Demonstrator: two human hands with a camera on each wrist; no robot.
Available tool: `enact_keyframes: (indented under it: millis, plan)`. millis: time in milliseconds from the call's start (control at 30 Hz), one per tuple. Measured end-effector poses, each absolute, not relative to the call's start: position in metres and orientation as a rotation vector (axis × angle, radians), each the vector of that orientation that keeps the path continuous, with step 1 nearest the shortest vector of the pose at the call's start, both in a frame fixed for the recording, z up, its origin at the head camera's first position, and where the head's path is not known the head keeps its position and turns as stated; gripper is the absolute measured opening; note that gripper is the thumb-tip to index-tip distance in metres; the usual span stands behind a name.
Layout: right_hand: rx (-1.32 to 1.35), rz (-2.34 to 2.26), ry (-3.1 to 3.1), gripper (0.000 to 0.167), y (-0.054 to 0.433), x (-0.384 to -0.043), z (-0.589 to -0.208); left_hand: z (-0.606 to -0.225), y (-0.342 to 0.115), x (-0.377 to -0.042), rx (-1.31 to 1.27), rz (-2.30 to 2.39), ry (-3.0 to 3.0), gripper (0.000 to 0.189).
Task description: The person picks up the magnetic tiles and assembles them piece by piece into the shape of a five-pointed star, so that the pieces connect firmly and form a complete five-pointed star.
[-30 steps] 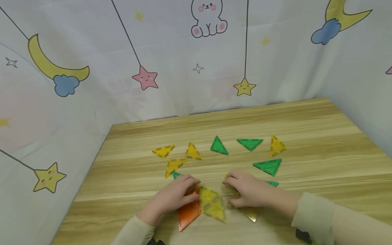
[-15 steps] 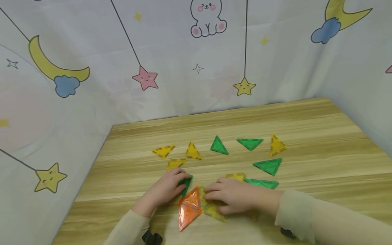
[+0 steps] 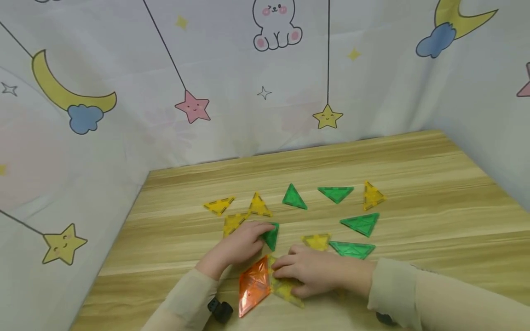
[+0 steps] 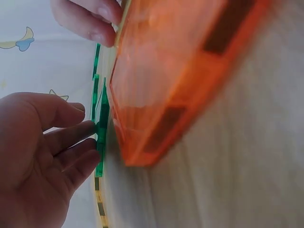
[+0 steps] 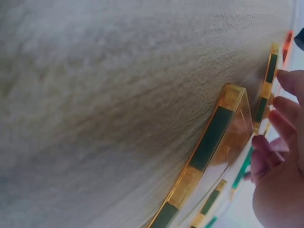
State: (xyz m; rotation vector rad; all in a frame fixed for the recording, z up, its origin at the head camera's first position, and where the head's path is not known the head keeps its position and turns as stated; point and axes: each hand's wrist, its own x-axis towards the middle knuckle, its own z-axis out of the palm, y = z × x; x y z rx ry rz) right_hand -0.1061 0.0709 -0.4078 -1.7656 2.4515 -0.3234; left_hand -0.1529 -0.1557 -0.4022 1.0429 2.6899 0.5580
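Green triangles point(image 3: 272, 237) number five, one touching the unclenched left grip point(image 3: 244, 241), the right grip point(image 3: 309, 271) likewise loose.

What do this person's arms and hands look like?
The left hand and right hand are ungloved. The left sleeve and right sleeve are plain pale cream. A black device shows by the left one; a dark piece partly shows under the right.

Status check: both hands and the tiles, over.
Left hand touches a green tile. Right hand on yellow tiles. Orange tiles alongside yellow ones. No obstruction evident.
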Motion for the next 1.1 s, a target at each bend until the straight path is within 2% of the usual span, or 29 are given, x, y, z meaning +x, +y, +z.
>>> enact_keyframes:
  millis: [233, 500, 800, 1100]
  plan:
    - [-1.714, -0.406, 2.436, 0.043, 0.069, -0.108, -0.410, -0.401, -0.151, -0.152, 1.069, 0.598, 2.700, 0.043]
    - [-1.468, -0.556, 2.542, 0.042, 0.101, -0.125, -0.406, -0.398, -0.155, -0.144, 1.158, 0.646, 2.569, 0.026]
    - [-1.264, -0.518, 2.743, 0.035, 0.142, -0.142, -0.408, -0.405, -0.160, -0.127, 1.346, 0.585, 2.403, 0.038]
    - [-1.245, -0.503, 2.656, 0.037, 0.133, -0.147, -0.412, -0.404, -0.169, -0.114, 1.230, 0.426, 2.478, 0.043]
